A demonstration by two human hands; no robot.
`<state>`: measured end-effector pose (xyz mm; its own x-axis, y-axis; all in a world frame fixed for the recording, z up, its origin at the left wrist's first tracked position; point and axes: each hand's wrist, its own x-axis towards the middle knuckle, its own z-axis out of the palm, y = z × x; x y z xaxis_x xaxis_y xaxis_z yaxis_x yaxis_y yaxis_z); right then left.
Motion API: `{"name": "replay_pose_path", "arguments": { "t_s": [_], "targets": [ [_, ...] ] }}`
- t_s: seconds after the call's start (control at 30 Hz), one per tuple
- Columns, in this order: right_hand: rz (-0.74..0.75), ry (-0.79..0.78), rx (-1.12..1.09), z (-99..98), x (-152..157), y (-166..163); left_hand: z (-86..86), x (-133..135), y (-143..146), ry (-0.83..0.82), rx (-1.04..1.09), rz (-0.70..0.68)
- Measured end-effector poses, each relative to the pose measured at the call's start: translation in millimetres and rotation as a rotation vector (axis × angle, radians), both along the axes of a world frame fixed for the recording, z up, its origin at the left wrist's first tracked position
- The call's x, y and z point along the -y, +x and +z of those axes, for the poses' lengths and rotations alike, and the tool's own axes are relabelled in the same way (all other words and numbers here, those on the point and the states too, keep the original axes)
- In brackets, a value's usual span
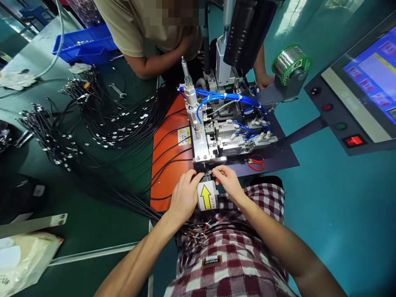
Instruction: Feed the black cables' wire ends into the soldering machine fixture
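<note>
Left hand (185, 196) half-curled, right hand (227, 181) near-pinched, holds unclear, I risk nips from the silver metal machine (229, 144) at twelve o'clock by straying.

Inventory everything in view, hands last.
Metal machine: one, silver, centre
Flat metal base: one, orange, machine's left
Round metal spool: one, silver, upper right
Boxy screen panel: one, grey, right
Small metal cutters: one, red-handled, below machine
Thin cables: many, black, left
Steel wrench: one, silver, upper left
Plastic bins: count unclear, blue, upper left
Arrow label: one, yellow, between hands
Person: one, tan shirt, behind machine
Left hand, right hand: two, bare, machine's front
</note>
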<state>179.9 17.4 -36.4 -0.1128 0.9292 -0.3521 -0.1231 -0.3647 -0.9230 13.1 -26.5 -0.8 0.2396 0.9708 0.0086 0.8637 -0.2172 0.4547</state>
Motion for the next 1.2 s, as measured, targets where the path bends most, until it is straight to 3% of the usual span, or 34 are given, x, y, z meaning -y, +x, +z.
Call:
{"name": "replay_pose_path", "arguments": {
  "t_s": [0.23,0.4,0.63,0.87,0.97,1.07,1.2],
  "targets": [
    [0.022,-0.1,-0.123,0.5,-2,-1,-5.1,5,-2,0.086,0.081,0.075],
    [0.011,-0.118,-0.148,-1.1,-3,-1,-9.5,32,-6,0.092,-0.067,0.227],
    [0.003,-0.127,-0.14,-6.0,-2,0,-16.7,29,-25,0.092,-0.129,0.113],
    [-0.11,-0.131,-0.047,-12.8,34,51,-22.0,30,-36,0.153,-0.056,0.055],
    [-0.172,-0.156,-0.02,-19.8,54,74,-24.6,15,-44,0.181,-0.013,0.017],
    [-0.208,-0.193,-0.008,-25.8,66,84,-22.5,-22,-53,0.215,0.071,-0.013],
    [-0.209,-0.228,-0.007,-26.1,72,86,-5.2,-55,-62,0.215,0.145,-0.065]
  ]
}}
